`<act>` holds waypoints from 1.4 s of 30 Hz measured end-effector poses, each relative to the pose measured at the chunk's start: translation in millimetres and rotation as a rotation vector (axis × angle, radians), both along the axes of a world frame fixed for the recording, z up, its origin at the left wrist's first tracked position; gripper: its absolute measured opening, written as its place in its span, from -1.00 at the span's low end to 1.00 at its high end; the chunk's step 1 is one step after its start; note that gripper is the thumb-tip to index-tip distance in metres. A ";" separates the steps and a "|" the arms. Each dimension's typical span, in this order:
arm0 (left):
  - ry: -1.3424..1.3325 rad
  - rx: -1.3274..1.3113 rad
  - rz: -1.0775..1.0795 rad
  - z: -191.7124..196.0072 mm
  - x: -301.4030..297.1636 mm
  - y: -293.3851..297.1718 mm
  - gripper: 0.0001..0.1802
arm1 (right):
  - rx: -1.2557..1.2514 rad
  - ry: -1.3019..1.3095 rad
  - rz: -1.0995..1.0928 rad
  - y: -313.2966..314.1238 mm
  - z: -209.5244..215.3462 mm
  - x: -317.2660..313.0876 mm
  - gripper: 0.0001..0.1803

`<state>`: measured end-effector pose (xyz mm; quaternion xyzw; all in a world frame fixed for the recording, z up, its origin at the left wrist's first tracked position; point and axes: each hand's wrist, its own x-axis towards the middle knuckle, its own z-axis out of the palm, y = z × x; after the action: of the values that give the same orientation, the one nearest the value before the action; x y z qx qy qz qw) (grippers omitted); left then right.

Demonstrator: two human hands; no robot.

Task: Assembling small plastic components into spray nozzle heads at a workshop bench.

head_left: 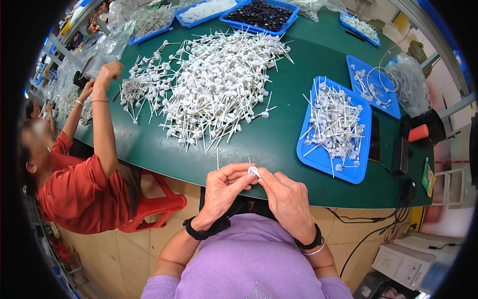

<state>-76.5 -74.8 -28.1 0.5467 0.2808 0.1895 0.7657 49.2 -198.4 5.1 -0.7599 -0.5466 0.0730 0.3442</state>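
Observation:
Just over the near table edge, my left hand [224, 189] and my right hand [289, 200] meet with fingertips pinched. Between them is a small white plastic part [254, 172] with a pale tip, and both hands grip it. Fingers cover most of this part. Ahead lies a big loose pile of white plastic pieces with thin stems [216, 82]. To the right, a blue tray [363, 167] holds more of these white stemmed pieces [334, 122].
At the left a person in a red top [84, 194] reaches over the table [279, 124]. Trays of dark pieces [261, 16], white pieces [208, 10] and clear pieces [154, 20] line the far side. Behind the near-right tray lie another blue tray [388, 102] and a plastic bag [411, 82].

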 end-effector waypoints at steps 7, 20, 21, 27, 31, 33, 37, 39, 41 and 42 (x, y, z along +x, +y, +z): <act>-0.036 0.036 0.033 -5.4 1.1 -3.3 -0.71 | 0.009 0.072 0.003 0.6 0.1 4.0 -0.85; 0.029 0.148 0.082 -15.6 0.3 -4.3 -0.71 | -0.007 0.349 0.031 -0.4 -8.1 7.7 -0.85; 0.025 0.127 0.084 -15.6 0.3 -4.6 -0.71 | -0.014 0.356 0.030 -0.1 -7.2 7.7 -0.85; -0.010 0.073 0.099 -12.6 2.7 -6.8 -0.73 | -0.036 0.376 0.026 -0.2 -5.7 9.1 -0.85; -0.022 0.037 0.104 -15.3 2.7 -6.8 -0.73 | -0.048 0.381 0.028 0.0 -5.2 9.9 -0.85; -0.020 0.029 0.108 -15.6 3.0 -6.9 -0.73 | -0.058 0.385 0.030 0.1 -4.0 10.4 -0.85; -0.018 0.049 0.132 -16.6 3.6 -8.9 -0.73 | -0.024 0.407 0.041 0.9 -6.7 10.8 -0.85; -0.007 0.074 0.151 -17.6 4.4 -10.7 -0.73 | -0.029 0.427 0.039 1.9 -7.5 11.4 -0.84; 0.007 0.194 0.187 -20.0 5.4 -11.7 -0.74 | -0.034 0.480 0.036 2.7 -9.0 11.9 -0.83; 0.015 0.255 0.205 -20.6 5.7 -12.5 -0.74 | -0.038 0.525 0.033 2.8 -13.4 11.8 -0.81</act>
<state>-70.8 -87.3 -48.7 0.6093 0.3144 0.2967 0.6648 61.0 -195.7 -8.3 -0.7122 -0.4496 0.2835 0.4586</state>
